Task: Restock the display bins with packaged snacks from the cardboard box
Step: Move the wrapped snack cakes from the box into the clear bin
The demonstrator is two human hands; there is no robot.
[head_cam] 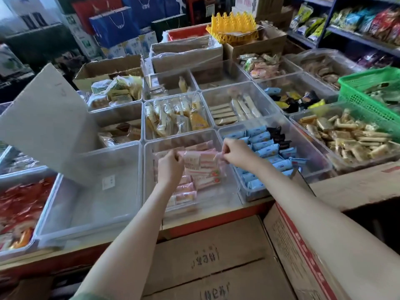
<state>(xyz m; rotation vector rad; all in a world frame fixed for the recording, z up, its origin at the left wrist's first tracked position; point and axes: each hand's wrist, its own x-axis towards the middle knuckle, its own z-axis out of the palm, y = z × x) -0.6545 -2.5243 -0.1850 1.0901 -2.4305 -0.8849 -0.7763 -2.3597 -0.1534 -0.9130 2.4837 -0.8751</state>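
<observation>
Over the front middle bin (216, 198), I have the left hand (171, 167) and right hand (237, 154) each pinching one crimped end of a pink pack (201, 155), held just above the pink rows (205, 179) already lying there; the box (303, 245) sits at my lower right. Judgement: the pack looks light and soft, with slick film and a crushable filling. I would therefore grip only the sealed ends and never squeeze the middle.
</observation>
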